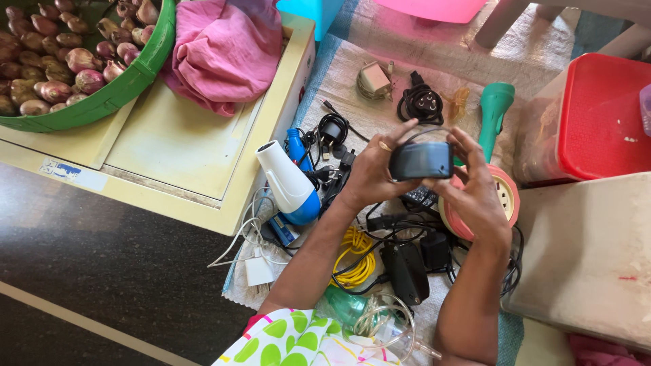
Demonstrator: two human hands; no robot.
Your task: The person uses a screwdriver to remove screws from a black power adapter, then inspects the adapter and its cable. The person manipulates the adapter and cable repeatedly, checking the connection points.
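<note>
Cluttered mat point(380, 61); black device point(421, 160) between fingers point(397, 132).

green basket point(129, 85) cropped, pink reel point(505, 196) perhaps half-hidden

black device point(421, 160): glossy smooth plastic | hair dryer point(290, 184): smooth plastic | mat point(352, 74): rough woven | pink cloth point(227, 51): soft fabric

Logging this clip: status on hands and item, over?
Left hand and right hand both grip small black device, raised above cable pile. Hair dryer at left, untouched. Nothing obstructing.
</note>
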